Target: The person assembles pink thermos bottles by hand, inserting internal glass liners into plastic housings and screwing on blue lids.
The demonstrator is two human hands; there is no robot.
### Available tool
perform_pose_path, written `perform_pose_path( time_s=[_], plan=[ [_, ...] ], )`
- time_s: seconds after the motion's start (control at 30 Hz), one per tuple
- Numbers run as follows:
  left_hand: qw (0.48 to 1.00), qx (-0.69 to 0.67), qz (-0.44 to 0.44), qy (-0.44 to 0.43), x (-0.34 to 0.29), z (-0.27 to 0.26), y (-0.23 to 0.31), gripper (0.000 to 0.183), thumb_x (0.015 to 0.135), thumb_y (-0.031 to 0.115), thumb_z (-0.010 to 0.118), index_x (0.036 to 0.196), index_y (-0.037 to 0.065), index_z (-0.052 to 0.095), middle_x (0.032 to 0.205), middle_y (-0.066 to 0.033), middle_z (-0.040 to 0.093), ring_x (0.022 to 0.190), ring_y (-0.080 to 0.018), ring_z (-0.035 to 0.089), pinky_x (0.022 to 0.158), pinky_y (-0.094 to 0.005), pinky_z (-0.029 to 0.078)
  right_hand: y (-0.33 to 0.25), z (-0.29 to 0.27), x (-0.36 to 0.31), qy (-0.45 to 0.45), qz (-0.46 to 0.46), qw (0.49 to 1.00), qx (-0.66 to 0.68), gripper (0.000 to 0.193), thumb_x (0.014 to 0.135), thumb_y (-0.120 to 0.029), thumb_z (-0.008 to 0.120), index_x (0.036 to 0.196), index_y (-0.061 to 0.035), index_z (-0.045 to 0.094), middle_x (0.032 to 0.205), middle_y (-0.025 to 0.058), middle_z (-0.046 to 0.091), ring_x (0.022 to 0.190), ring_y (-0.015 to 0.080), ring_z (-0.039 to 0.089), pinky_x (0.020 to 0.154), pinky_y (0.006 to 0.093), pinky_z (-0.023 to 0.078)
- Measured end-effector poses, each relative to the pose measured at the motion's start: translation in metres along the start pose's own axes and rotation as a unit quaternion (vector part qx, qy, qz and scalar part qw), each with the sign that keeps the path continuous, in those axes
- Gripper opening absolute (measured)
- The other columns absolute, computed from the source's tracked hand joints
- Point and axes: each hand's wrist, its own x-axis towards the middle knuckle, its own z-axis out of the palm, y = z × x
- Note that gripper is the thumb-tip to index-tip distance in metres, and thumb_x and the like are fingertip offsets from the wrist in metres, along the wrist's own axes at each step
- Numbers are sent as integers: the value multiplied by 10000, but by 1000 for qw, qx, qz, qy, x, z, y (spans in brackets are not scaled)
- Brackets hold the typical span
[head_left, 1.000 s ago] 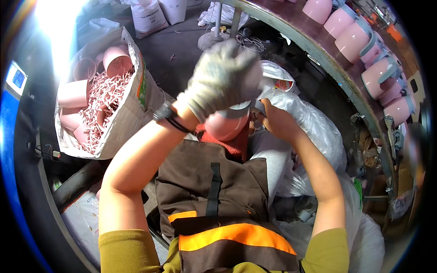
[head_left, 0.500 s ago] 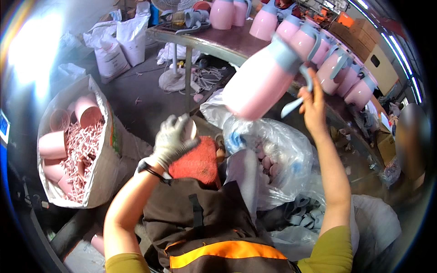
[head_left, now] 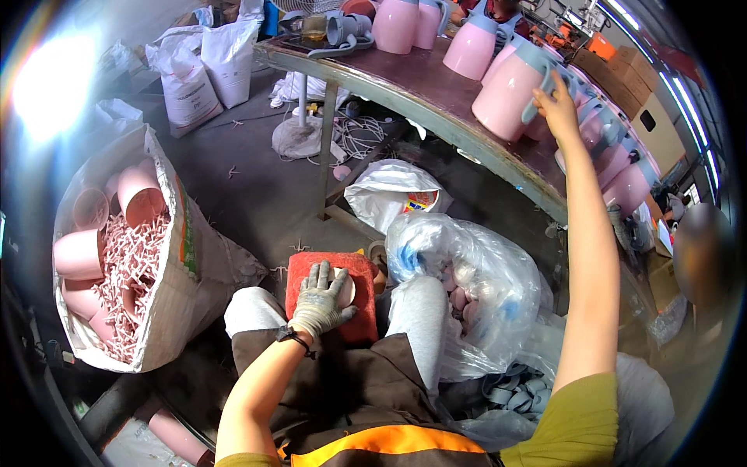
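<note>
A pink jug (head_left: 502, 97) with a grey-blue collar and handle stands upright among others on the table. My bare right hand (head_left: 556, 109) is stretched out to it, fingers closed about its handle. In my lap area lies a red cloth-covered pad (head_left: 359, 327). My left hand (head_left: 317, 300), in a pale knitted glove, rests flat on this pad with its fingers spread. A round pale disc (head_left: 345, 288) shows between its thumb and index finger, partly covered by the glove.
Several more pink jugs (head_left: 397, 27) line the dark table (head_left: 373, 70). To the left, a white sack (head_left: 152, 342) holds pink cups and short pink pieces. A clear plastic bag (head_left: 498, 265) with roundish pieces sits right of my knee; grey-blue parts (head_left: 517, 393) lie below it.
My right hand has carried the pink jug up and away from above the plastic bag onto the table. My left hand has come down onto the red pad with the disc.
</note>
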Motion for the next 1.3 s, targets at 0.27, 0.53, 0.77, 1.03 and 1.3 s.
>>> perform_pose_path(
  time_s=[0.27,0.53,0.77,1.03,1.3],
  plan=[
    [935,-89,-129,319,-148,-70,-93,279,825,174,651,1088,83,640,1172,-167,610,1116,-359,556,973,-444,431,-14,134,-103,-193,-49,978,57,465,906,-260,638,1308,-46,542,1299,139,556,1166,211,551,976,358,436],
    [759,142,-510,379,-433,-26,-243,205,870,187,536,1021,134,665,976,-140,665,919,-348,623,827,-436,504,44,145,-254,-332,-16,932,143,439,975,-191,557,1366,-9,480,1393,99,491,1272,188,464,1076,319,346],
    [759,112,-640,-37,-532,-24,-296,368,826,280,578,1154,114,585,1251,-184,563,1084,-368,600,904,-467,477,35,147,-261,-385,44,919,71,413,974,-219,553,1311,17,531,1303,107,565,1199,177,518,1049,304,362],
    [771,79,-630,-52,-502,-138,-221,480,829,557,604,878,92,712,994,-172,677,912,-340,647,771,-449,504,-69,185,-343,-444,-21,880,167,339,944,-153,563,1235,19,585,1178,93,620,1082,161,573,968,299,427],
    [963,263,-53,4,-305,-255,-41,226,623,300,785,735,170,639,877,1,599,812,-242,614,727,-403,476,-268,221,-454,-705,219,569,361,429,914,-185,617,1289,4,529,1164,85,623,1004,139,597,875,302,479]
  ],
)
